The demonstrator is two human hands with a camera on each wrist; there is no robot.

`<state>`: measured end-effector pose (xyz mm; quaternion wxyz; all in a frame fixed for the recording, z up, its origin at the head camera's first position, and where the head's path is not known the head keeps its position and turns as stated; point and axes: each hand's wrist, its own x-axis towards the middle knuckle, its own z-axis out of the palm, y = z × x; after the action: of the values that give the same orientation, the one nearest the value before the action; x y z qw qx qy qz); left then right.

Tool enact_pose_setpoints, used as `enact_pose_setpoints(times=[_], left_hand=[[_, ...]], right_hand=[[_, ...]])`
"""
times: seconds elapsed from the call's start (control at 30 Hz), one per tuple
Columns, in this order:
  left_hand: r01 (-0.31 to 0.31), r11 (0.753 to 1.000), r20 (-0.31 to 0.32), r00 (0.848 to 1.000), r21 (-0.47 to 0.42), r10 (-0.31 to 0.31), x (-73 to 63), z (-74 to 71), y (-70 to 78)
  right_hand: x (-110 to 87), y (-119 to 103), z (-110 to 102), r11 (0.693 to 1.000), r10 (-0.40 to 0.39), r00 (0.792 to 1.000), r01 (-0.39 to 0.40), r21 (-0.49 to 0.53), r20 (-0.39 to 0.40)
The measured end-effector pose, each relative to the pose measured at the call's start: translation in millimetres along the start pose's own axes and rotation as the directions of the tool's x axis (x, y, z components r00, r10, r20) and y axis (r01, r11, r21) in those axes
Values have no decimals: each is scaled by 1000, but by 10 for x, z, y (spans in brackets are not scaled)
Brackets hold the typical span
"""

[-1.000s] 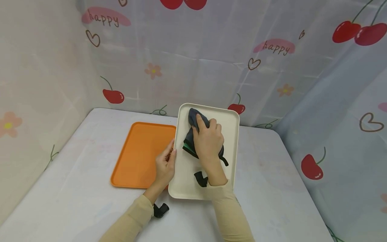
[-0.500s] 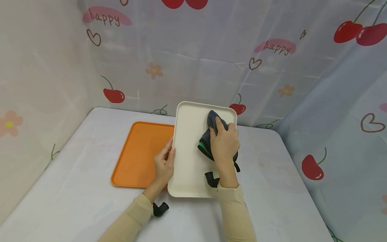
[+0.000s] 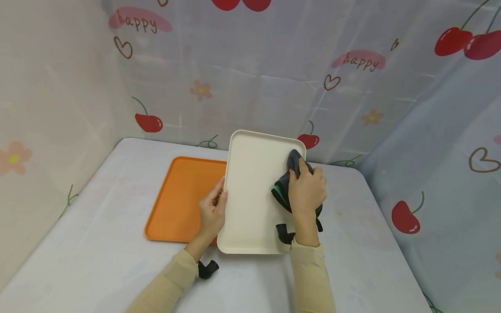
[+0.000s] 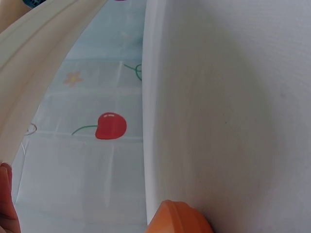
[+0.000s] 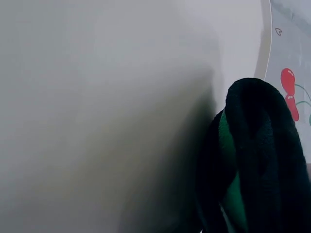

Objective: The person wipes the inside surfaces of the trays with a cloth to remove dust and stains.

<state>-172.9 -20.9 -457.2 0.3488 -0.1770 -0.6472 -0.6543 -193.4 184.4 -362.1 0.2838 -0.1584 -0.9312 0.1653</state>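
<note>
A cream-white rectangular tray (image 3: 250, 195) is held up off the table, tilted so its inner face shows. My left hand (image 3: 212, 211) grips its left edge, thumb on the near side. In my right hand (image 3: 308, 191) is a bunched dark grey cloth (image 3: 282, 191) with a green inner side, lying against the tray's right edge. The right wrist view shows the folded cloth (image 5: 262, 155) close up beside the tray's pale surface (image 5: 107, 97). In the left wrist view, the tray's rim (image 4: 43, 63) crosses the upper left, with a fingertip (image 4: 6, 194) below it.
An orange tray (image 3: 184, 200) lies flat on the white-covered table (image 3: 364, 243), left of and partly behind the cream tray. A curtain printed with cherries (image 3: 148, 123) hangs behind and on both sides. Black wrist mounts (image 3: 208, 269) sit at the sleeves.
My right hand has moved the cloth rightward and slightly down across the tray, from its middle to its right edge. The left hand and the tray have stayed nearly in place.
</note>
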Motion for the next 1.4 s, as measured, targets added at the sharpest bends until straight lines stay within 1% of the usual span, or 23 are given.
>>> enact_pose_setpoints(times=[0.13,0.37,0.43,0.57,0.73,0.87,1.0,1.1,1.3,1.4], left_hand=[[10,1000,6,1000,-18,-10,0,5,11],[-1,1000,8,1000,-10,1,-4,-1,2],[4,1000,10,1000,-17,-4,-3,-3,1],[-8,1000,13,1000,-15,8,2,-6,-4],[-13,1000,10,1000,-3,13,9,-13,8],[5,1000,6,1000,7,-5,14,-13,17],[23,1000,7,1000,14,-23,17,-7,37],[31,999,14,999,21,-31,29,-4,98],[39,999,24,999,27,-40,84,-11,370],[32,999,26,999,29,-33,89,-12,401]], right_hand=[[-10,22,17,1000,7,1000,-7,8,-8],[-37,19,51,1000,-4,998,6,28,-67],[-46,14,57,999,-8,997,11,34,-79],[-62,3,66,999,-17,996,21,44,-92],[-71,-20,68,998,-33,994,37,42,-100],[-89,-54,71,997,-48,995,52,48,-93],[-125,-107,71,994,-73,994,79,75,-78],[-155,-157,71,990,-94,993,102,101,-78],[-209,-249,90,980,-128,987,141,139,-95],[-233,-289,106,973,-154,983,169,160,-103]])
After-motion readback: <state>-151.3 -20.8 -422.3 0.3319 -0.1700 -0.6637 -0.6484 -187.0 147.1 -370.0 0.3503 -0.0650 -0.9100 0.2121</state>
